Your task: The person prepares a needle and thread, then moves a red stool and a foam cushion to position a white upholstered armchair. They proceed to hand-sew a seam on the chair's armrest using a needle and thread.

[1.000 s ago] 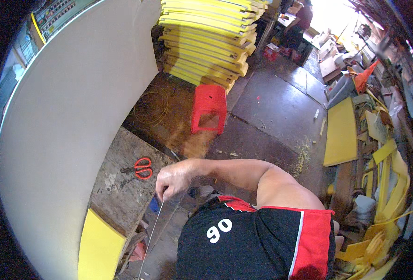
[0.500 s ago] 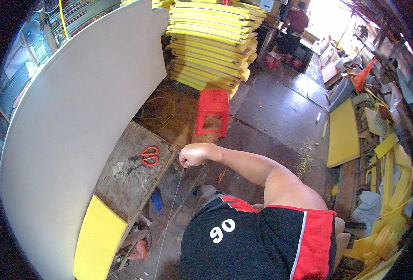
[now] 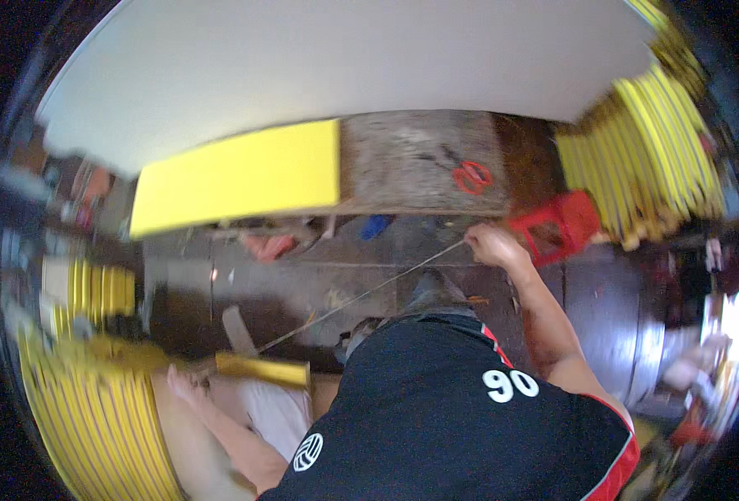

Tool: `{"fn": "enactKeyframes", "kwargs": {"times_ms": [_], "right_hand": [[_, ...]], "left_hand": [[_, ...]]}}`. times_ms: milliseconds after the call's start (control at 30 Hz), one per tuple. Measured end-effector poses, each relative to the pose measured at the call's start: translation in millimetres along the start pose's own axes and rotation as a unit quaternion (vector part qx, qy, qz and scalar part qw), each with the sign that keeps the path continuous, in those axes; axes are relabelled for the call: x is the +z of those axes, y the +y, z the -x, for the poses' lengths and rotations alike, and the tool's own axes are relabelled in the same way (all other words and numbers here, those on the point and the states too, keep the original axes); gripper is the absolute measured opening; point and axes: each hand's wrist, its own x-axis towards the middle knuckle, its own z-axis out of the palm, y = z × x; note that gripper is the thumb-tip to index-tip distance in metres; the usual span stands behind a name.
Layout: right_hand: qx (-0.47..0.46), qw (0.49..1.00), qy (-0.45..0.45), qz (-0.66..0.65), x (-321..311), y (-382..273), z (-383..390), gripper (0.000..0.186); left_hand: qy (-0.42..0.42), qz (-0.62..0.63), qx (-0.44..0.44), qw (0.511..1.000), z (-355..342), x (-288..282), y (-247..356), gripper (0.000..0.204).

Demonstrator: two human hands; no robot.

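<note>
A thin pale string (image 3: pixel 365 295) runs taut and slanting across my front. Its right end is in my closed right hand (image 3: pixel 496 245), beside the red plastic stool (image 3: pixel 582 219). Toward the lower left the string leads to my left hand (image 3: pixel 187 389), which is blurred but appears closed on it, next to stacked yellow sheets (image 3: pixel 94 409). Red-handled scissors (image 3: pixel 472 178) lie on the worn wooden bench (image 3: pixel 394 167) ahead of me. A flat yellow sheet (image 3: pixel 244 171) covers the bench's left part.
A large pale curved panel (image 3: pixel 344 67) stands behind the bench. Another stack of yellow sheets (image 3: pixel 649 150) rises at the far right. Below the bench lie a blue item (image 3: pixel 375 226) and a reddish item (image 3: pixel 267 246). A yellow strip (image 3: pixel 265 369) lies near my left arm.
My view has swung left, bringing my left arm and the left-hand yellow stack into sight. The right hand still grips the string, now stretched across my body.
</note>
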Motion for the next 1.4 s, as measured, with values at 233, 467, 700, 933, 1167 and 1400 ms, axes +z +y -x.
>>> {"fn": "enactKeyframes", "kwargs": {"times_ms": [233,467,700,933,1167,1400], "right_hand": [[-0.271,0.957,-0.101,-0.025,33.3,-163.3,-48.3,0.024],[-0.485,0.835,-0.148,-0.215,3.4,-313.1,-74.5,0.019],[-0.449,0.844,-0.187,-0.225,26.7,-341.1,-218.9,0.027],[-0.316,0.915,0.221,-0.119,51.7,-320.1,-483.4,0.060],[-0.253,0.952,0.170,-0.007,65.1,-320.7,-572.6,0.073],[-0.202,0.975,-0.091,-0.031,14.2,-348.0,-567.6,0.073]], "left_hand": [[-0.183,0.051,-0.028,0.981,123.9,13.7,67.5,0.014],[-0.520,0.046,-0.172,0.835,255.2,150.7,72.4,0.003],[-0.414,0.055,-0.177,0.891,196.3,171.2,81.2,0.010],[-0.256,-0.169,-0.119,0.944,128.0,192.9,109.5,0.013],[-0.097,-0.222,-0.109,0.964,123.6,177.4,94.1,0.018],[-0.071,-0.164,-0.179,0.967,116.6,176.2,43.7,0.016]]}}
